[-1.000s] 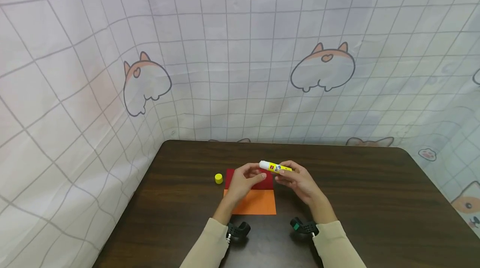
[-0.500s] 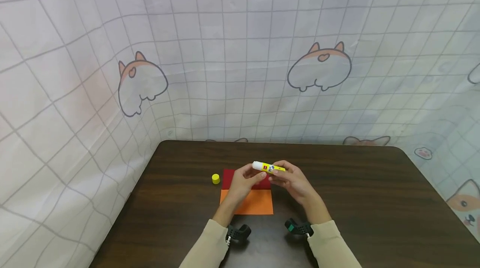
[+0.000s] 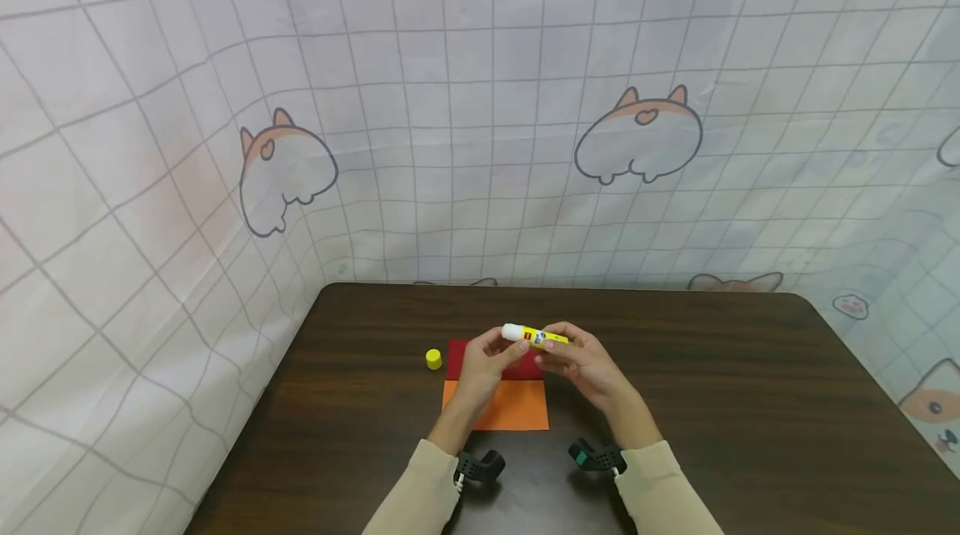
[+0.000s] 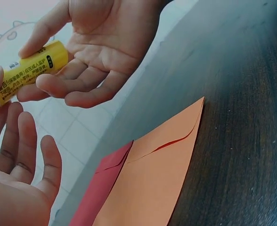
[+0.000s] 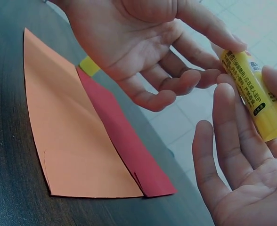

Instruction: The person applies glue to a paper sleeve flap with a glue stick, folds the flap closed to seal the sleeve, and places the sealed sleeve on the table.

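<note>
Tabletop (image 3: 712, 402): dark brown wood grain, rounded far corners, set against a draped backdrop.

Backdrop (image 3: 465, 102): pale cloth with a grey grid and cartoon cat prints, hanging behind the tabletop and along its 9 o'clock side.

Glue stick (image 3: 534, 337): yellow body, white uncapped end pointing toward 9 o'clock, held level above the papers near the tabletop's centre.

Right hand (image 3: 581, 364): thumb and fingertips pinching the stick's yellow body (the remaining fingers lie loosely spread).

Left hand (image 3: 483, 364): thumb and forefinger closed on the stick's white end; the other fingers hang relaxed in the wrist views.

Orange paper (image 3: 510, 406): flat on the tabletop under the hands, with a curved slit visible in the left wrist view.

Red paper (image 3: 459, 358): tucked partly under the orange sheet, showing at its 12 o'clock edge.

Cap (image 3: 433, 359): yellow, standing on the tabletop just beside the red paper at 9 o'clock.
</note>
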### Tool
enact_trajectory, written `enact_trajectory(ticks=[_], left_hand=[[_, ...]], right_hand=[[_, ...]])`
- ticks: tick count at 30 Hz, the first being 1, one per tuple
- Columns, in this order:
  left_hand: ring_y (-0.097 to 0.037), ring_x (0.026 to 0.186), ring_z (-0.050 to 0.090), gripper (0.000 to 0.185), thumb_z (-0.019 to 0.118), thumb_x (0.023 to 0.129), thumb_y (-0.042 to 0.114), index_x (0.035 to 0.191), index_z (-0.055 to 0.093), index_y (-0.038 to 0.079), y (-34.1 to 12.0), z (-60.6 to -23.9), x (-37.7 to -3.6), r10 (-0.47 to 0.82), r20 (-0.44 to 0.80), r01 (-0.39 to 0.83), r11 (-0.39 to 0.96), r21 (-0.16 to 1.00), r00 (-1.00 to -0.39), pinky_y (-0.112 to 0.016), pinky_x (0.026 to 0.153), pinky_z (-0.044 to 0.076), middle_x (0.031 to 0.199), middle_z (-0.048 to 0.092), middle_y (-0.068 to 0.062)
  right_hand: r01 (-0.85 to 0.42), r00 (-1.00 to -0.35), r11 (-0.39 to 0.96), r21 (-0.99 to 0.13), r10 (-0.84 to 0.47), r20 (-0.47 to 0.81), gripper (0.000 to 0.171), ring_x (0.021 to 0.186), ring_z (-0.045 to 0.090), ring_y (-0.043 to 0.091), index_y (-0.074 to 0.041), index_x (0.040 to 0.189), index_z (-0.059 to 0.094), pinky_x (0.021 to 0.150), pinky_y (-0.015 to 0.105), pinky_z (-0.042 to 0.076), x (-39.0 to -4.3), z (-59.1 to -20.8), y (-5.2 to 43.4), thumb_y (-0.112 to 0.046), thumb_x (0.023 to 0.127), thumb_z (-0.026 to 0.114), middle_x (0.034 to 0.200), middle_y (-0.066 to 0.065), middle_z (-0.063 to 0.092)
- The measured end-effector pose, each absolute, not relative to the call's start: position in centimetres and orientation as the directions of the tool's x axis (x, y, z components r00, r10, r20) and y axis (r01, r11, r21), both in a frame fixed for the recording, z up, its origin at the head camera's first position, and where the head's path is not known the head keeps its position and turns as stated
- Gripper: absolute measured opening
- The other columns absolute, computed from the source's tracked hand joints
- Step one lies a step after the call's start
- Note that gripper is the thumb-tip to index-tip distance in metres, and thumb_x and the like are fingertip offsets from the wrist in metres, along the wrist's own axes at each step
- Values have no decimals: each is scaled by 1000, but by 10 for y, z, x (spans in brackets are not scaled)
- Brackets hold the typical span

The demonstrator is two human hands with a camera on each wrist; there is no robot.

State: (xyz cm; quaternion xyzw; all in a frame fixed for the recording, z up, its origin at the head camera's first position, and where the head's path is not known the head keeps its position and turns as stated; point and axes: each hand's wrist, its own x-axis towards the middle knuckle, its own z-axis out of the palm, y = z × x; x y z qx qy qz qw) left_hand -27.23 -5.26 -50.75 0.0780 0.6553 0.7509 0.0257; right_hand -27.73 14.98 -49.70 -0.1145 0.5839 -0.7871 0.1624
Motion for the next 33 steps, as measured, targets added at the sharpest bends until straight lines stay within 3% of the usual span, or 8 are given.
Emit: enact_trajectory(ticks=[9,22,27,33], left_hand=[[-25,98,66,37,79,91,25,120,71,4,-55,-506,-272,102,86,68,-172,983,-991,-34,90,59,107,72,-1],[-17,93,65,36,80,90,22,120,72,4,-60,-505,-277,38,75,64,-238,969,-996,-26,82,57,107,73,1],[-25,97,66,35,80,90,23,116,72,2,-60,-505,-277,21,77,70,-224,972,-997,-26,82,58,102,73,1],[-17,95,66,37,80,90,23,119,70,2,-59,-504,-277,27,74,66,-215,974,-997,-25,82,58,103,71,2]], right_hand=[[156,-927,-251,-955,-370,-54,12,86,71,12,-16,109,64,90,33,59,-278,-496,146,-14,98,69,102,0,69],[151,-942,-199,-968,-325,-80,13,83,68,12,-16,109,64,87,30,59,-280,-497,149,-28,104,62,93,-2,68],[134,-944,-183,-974,-324,-69,12,82,68,11,-15,108,65,85,29,59,-279,-498,149,-26,103,63,90,-2,69],[69,-957,-160,-985,-290,-20,13,81,67,12,-12,111,65,84,28,60,-279,-500,150,-21,102,64,90,-1,72]])
